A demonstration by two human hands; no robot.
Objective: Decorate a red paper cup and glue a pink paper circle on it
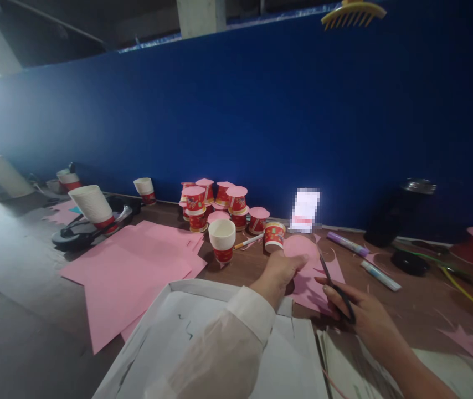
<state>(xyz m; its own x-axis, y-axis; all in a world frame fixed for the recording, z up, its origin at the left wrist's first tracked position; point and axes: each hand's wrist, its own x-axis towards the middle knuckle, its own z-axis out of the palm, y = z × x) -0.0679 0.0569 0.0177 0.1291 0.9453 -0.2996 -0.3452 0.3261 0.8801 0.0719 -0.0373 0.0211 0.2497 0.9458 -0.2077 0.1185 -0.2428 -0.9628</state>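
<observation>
Pink paper point(312, 285) with a rounded upper part is pinched in my left hand point(280, 274), thumb on top. My right hand point(350, 305) has its fingers in the handles of black scissors point(331, 280), whose blades lie along the right edge of the rounded part. Just behind my left hand is a red patterned paper cup point(274, 237). White-and-red stacked cups point(222, 239) stand upright to its left. Behind them, several red cups with pink paper discs point(195, 199) are piled in a group.
Large pink sheets point(137, 266) lie at the left, beside a white box point(203, 288) in front. A lit phone point(305, 210) leans on the blue partition point(236, 122). A purple tube point(348, 244), a glue stick point(380, 276) and a dark bottle point(394, 213) are at the right.
</observation>
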